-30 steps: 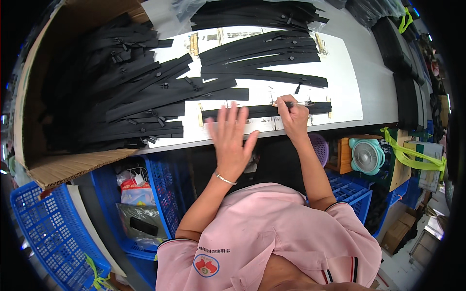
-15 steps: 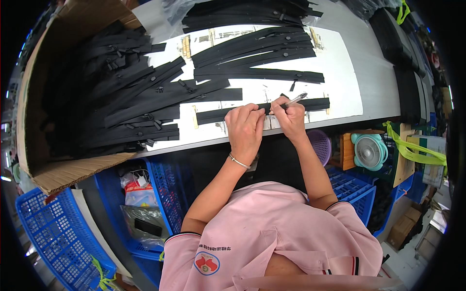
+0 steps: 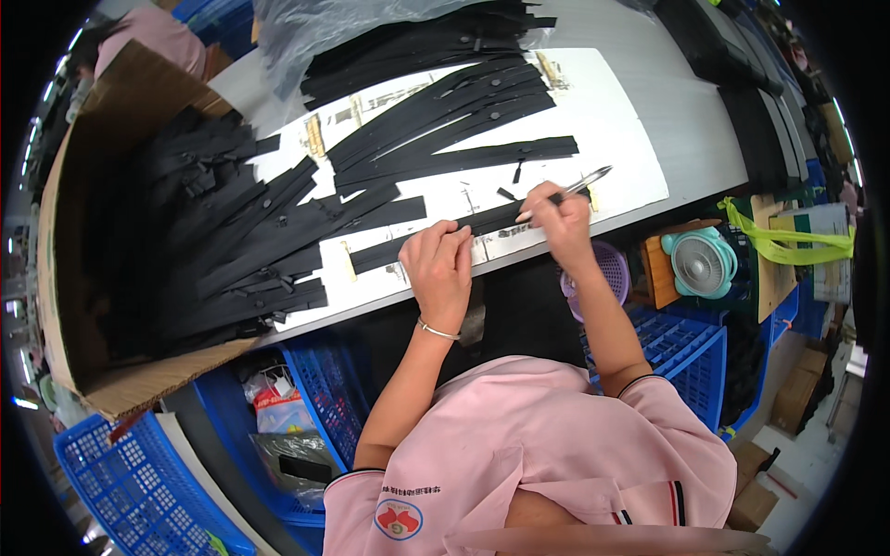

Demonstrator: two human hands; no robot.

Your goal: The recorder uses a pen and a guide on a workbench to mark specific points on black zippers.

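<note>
A long black zipper lies across the white board near its front edge. My left hand presses it down, fingers bent and together. Held between the fingers of my right hand is a slim pen, pointing up to the right. That hand rests over the zipper's right part, a gap away from my left hand. The zipper's dark pull sticks up beside my right fingers. Further back on the board lie several more black zippers.
On the left, a cardboard box spills over with black zippers. Another black bundle and clear plastic are at the back. Blue baskets, a purple basket and a small teal fan stand below the table's front edge.
My hands have moved apart, the right one shifting right along the zipper with the pen. My left hand still presses the zipper. The whole view has shifted slightly.
</note>
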